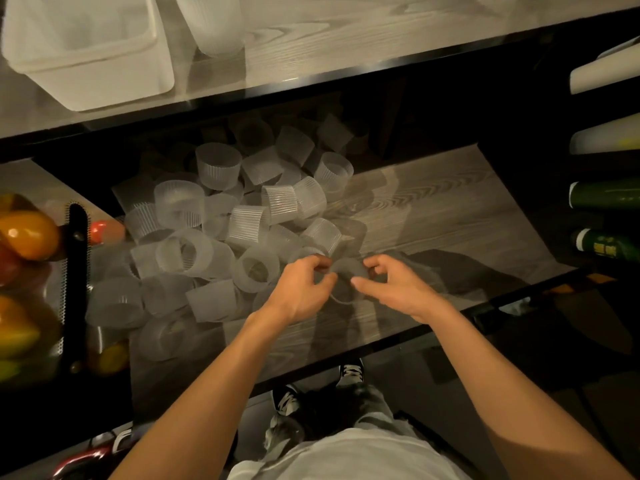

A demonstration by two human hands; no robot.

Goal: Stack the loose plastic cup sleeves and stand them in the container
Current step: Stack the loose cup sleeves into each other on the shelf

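A heap of several loose, ribbed, translucent plastic cup sleeves (221,220) lies on the lower wooden shelf (433,209). At its near right edge my left hand (304,289) and my right hand (391,285) face each other with curled fingers and pinch one translucent sleeve (346,275) between them. On the upper counter at the back left stands a white rectangular container (86,53). Beside it stands a tall stack of nested sleeves (214,22).
A black perforated basket (78,271) with orange and red fruit (27,233) sits at the left. Green bottles (606,194) and white rolls (602,74) lie at the right. The shelf's dark front edge (381,344) runs just under my wrists.
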